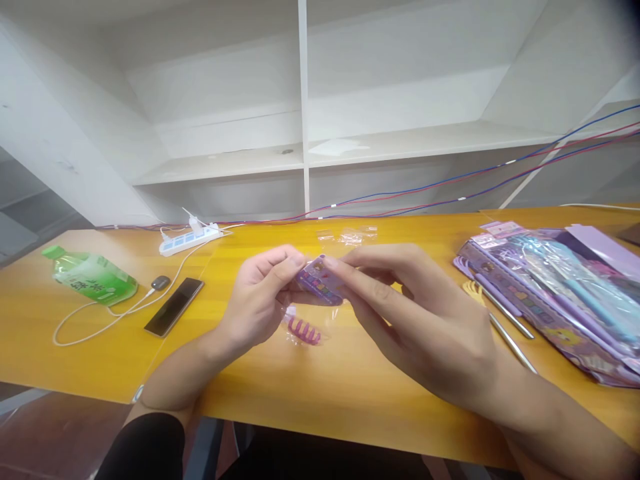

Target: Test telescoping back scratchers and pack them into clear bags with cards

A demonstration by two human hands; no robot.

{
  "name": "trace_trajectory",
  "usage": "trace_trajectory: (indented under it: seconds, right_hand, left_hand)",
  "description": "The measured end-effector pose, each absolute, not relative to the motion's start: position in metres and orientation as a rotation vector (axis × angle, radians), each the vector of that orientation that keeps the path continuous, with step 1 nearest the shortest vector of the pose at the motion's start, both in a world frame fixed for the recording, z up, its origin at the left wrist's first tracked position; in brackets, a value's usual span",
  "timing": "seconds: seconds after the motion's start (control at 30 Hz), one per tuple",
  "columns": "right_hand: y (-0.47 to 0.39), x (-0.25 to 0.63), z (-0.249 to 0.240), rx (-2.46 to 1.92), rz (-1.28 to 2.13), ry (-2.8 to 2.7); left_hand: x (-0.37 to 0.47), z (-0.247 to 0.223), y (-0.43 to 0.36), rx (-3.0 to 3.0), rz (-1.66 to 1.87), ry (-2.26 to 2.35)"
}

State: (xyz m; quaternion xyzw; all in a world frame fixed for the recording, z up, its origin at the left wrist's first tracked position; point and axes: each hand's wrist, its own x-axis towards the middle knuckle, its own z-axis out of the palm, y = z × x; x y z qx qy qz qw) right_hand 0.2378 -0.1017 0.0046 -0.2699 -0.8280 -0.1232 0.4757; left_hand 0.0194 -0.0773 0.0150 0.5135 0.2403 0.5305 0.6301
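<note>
Between both hands, above the middle of the table, is a small flat purple packet [321, 280] with a printed cartoon and coloured blocks; its exact kind I cannot make out. My left hand [263, 293] pinches its left end with thumb and fingers. Thumb and forefinger of my right hand [425, 320] grip its upper right side, the other fingers curled behind. Just below, on the table, lies a pink spiral coil [304, 331] in a clear plastic bag. Further back rests a crumpled clear wrapper [350, 237].
On the left are a green-labelled bottle [93, 275] lying tilted, a black earbud case [160, 283], a phone [175, 307] and a white power strip [190, 240] with cables. To the right lies a purple printed pouch [530, 300] with bagged items, beside metal-tipped purple sticks [505, 317]. White shelving [305, 107] stands behind.
</note>
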Motion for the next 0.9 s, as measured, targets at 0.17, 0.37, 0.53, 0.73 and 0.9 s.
trace_trajectory:
  seconds: [0.17, 0.37, 0.53, 0.73, 0.9]
  right_hand:
    - [-0.107, 0.231, 0.014, -0.730, -0.256, -1.984]
    - [-0.110, 0.225, 0.013, -0.703, -0.161, -1.958]
    - [-0.104, 0.236, 0.005, -0.633, -0.170, -2.103]
    - [-0.098, 0.235, 0.008, -0.637, -0.069, -2.128]
    - [-0.094, 0.230, 0.006, -0.674, -0.067, -2.031]
  left_hand:
    - [0.021, 0.012, -0.079, 1.152, 1.247, 0.544]
    - [0.025, 0.010, -0.079, 1.208, 1.301, 0.627]
    - [0.022, 0.005, -0.079, 1.246, 1.295, 0.715]
    - [0.023, 0.004, -0.076, 1.221, 1.327, 0.670]
    - [0.024, 0.005, -0.070, 1.202, 1.357, 0.644]
